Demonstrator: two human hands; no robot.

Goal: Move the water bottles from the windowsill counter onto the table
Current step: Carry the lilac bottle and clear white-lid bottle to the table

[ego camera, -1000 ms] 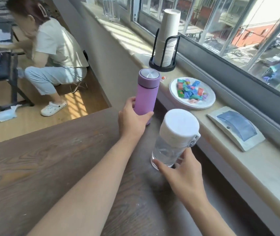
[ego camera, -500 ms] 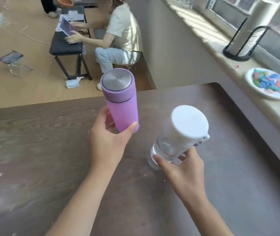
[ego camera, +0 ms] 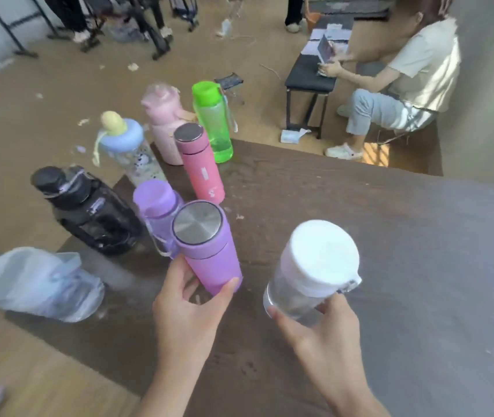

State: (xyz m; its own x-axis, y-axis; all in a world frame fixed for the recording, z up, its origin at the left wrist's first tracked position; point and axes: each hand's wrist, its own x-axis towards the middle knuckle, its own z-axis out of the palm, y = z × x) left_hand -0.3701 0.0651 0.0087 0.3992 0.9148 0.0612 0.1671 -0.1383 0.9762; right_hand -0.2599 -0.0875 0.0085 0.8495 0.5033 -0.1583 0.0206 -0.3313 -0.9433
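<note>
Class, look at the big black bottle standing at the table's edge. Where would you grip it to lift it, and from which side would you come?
Grip the black bottle around its narrower neck, just under the cap, coming from above. Its body looks too wide for one hand, and the purple-capped bottle crowds its right side, while the top is free.

To your right the table [ego camera: 390, 236] lies bare and open. To your left, a cluster of bottles [ego camera: 197, 164] crowds its far edge, with a pale jug [ego camera: 41, 284] nearer.
</note>
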